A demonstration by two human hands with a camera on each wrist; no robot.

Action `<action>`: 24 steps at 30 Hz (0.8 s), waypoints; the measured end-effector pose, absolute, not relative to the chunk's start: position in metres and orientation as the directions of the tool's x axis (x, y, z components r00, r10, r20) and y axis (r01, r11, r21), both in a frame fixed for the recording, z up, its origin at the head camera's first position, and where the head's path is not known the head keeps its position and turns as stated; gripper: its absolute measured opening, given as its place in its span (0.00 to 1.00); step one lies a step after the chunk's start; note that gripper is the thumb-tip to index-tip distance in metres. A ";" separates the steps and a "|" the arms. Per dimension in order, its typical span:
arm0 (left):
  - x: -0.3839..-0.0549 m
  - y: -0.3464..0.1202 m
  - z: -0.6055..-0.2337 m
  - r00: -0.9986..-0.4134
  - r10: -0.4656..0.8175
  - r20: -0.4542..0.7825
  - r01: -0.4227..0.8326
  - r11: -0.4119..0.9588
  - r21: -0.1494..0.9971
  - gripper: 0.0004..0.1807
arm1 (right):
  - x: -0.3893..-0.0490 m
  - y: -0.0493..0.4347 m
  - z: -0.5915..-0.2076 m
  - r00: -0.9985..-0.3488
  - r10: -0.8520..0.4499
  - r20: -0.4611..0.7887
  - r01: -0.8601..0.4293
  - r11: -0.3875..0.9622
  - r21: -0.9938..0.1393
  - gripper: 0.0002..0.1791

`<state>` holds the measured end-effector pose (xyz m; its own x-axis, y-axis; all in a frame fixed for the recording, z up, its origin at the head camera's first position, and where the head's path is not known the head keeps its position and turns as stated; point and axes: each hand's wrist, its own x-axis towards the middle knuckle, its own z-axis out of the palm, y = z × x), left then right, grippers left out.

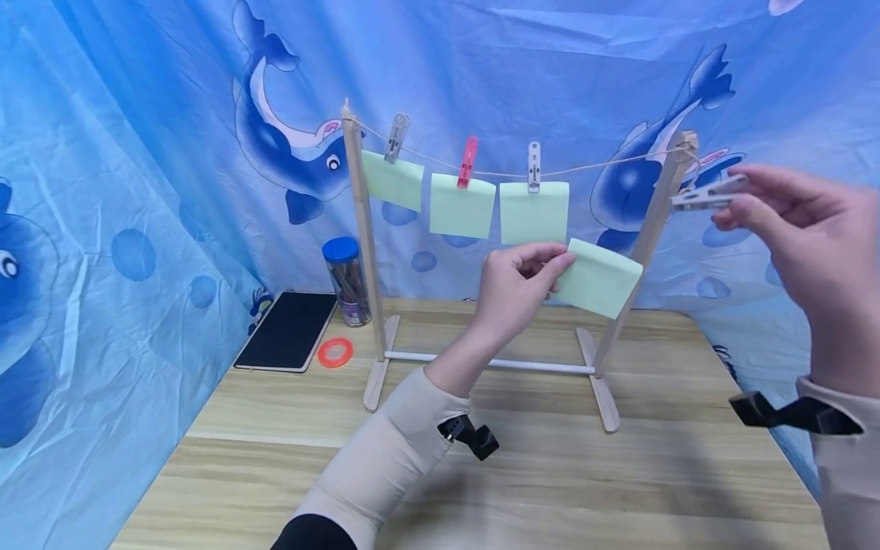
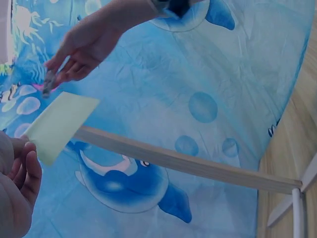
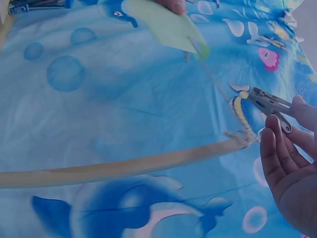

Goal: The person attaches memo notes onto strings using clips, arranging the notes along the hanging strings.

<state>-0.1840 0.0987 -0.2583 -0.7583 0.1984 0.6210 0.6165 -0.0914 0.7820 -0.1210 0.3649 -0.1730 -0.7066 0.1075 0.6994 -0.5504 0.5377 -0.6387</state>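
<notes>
In the head view my left hand [image 1: 519, 286] pinches a pale green paper note [image 1: 600, 276] by its left edge, below the string [image 1: 605, 164]. The note hangs tilted, its right side overlapping the right wooden post [image 1: 653, 218]. At the far right my right hand [image 1: 804, 229] holds a grey clothespin [image 1: 708, 195] between thumb and fingers, its tip pointing left near the post top. Three more green notes [image 1: 534, 214] hang on the string from a grey clothespin [image 1: 396, 137], a red clothespin [image 1: 467, 163] and a whitish clothespin [image 1: 534, 166].
A white rod [image 1: 509, 366] joins the feet of the wooden stand on the table [image 1: 275, 458]. At the back left are a blue-lidded jar [image 1: 347, 283], a black tablet-like slab [image 1: 287, 330] and an orange ring [image 1: 335, 353]. A blue whale-print curtain [image 1: 440, 61] surrounds the table.
</notes>
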 end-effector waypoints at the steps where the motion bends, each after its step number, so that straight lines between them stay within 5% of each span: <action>1: -0.184 0.101 -0.256 -0.766 0.189 0.615 0.609 -0.095 0.788 0.09 | -0.124 0.363 -0.166 -0.701 0.094 0.707 -0.561 0.538 -0.629 0.17; 13: -0.190 0.127 -0.229 -0.815 0.180 0.552 0.539 -0.115 0.834 0.09 | -0.156 0.344 -0.097 -0.647 -0.119 0.753 -0.527 0.784 -0.328 0.16; 24: -0.199 0.136 -0.224 -0.825 0.119 0.552 0.545 -0.083 0.834 0.10 | -0.193 0.341 -0.069 -0.780 -0.215 0.587 -0.439 0.857 -0.269 0.19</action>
